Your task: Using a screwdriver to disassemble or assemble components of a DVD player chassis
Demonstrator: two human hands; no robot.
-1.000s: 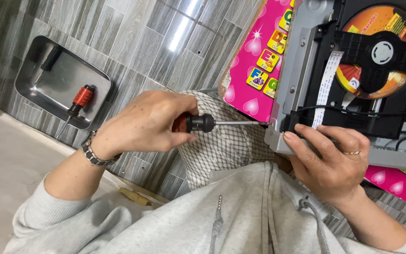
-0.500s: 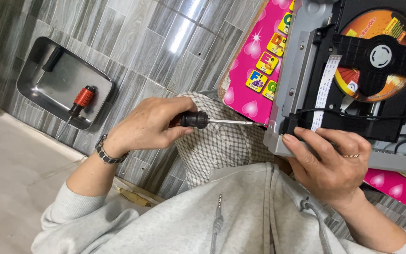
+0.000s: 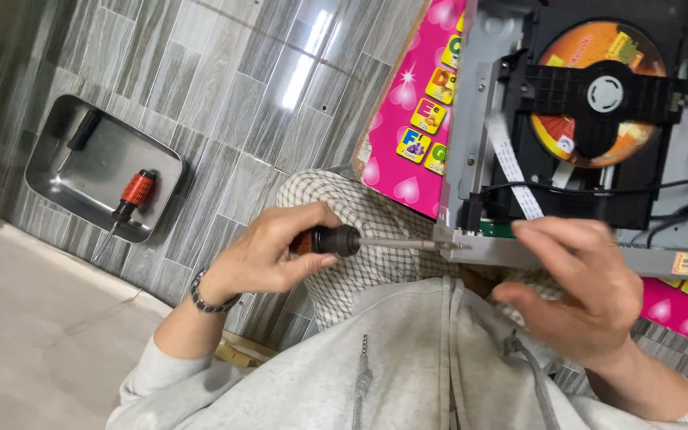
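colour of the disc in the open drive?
Orange and yellow with some red, the disc partly behind a black clamp; head view.
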